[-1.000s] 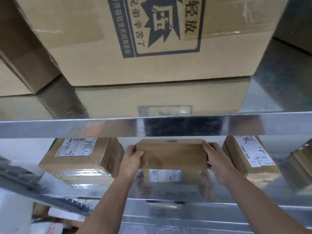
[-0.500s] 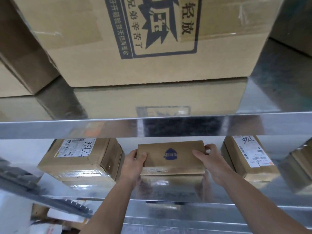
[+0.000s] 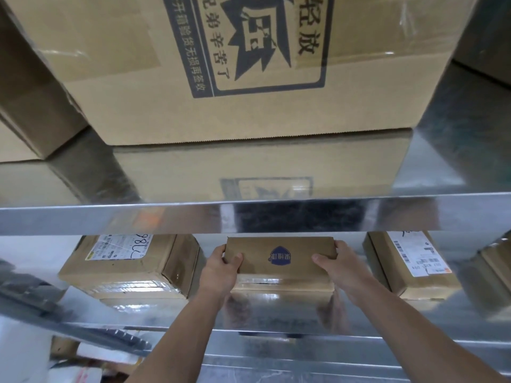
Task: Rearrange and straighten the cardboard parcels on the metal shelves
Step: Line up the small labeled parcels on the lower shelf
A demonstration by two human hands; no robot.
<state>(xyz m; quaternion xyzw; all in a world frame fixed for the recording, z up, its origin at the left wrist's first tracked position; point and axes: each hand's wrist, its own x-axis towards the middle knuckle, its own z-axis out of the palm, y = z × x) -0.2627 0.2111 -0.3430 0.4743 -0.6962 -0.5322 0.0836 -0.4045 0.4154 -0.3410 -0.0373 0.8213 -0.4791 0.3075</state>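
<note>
Small parcel [image 3: 260,252] on the lower shelf [image 3: 276,319], both hands on it.
Your left hand [image 3: 221,268] and right hand [image 3: 341,268] grip its short ends, thumbs on the top face, fingers curled round the sides. It sits between the left labelled parcel [image 3: 132,268] and the right labelled parcel [image 3: 412,272], apart from both. Probably light and stiff, and taped faces may slide on the steel. Hold it at the ends, moderate squeeze.
</note>
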